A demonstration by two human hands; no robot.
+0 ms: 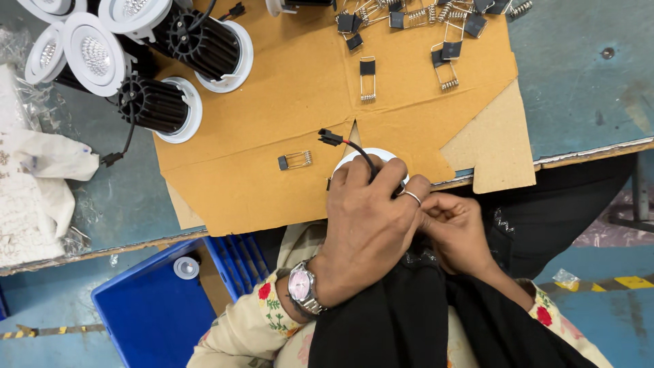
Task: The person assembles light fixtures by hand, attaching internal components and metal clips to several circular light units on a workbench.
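- the white round downlight (368,155) sits at the near edge of the cardboard sheet (272,102), mostly hidden under the left hand; only an arc of its white rim shows, so its long axis cannot be told for sure.
- a thin black cable (360,154) rises from it and runs up and to the left, ending in a small black plug (330,138) that points left across the cardboard.
- the left hand (364,228) lies over the downlight, fingers curled down around it in a closed grip; a ring sits on one finger and a wristwatch (301,287) on the wrist.
- the right hand (460,232) is just beside it, touching the left hand's fingers, its own fingers bent in toward the lamp; what they pinch is hidden, so i cannot tell its hold.
- a single spring clip (294,161) lies flat on the cardboard near the left of the lamp, its long axis running left to right.
- more spring clips (409,27) lie scattered at the far edge of the cardboard.
- finished downlights (160,61) with black finned bodies lie on their sides at the far left.
- crumpled plastic wrapping (34,177) rests on the blue-grey table (586,82) at the left.
- a blue crate (157,307) stands below the table edge.
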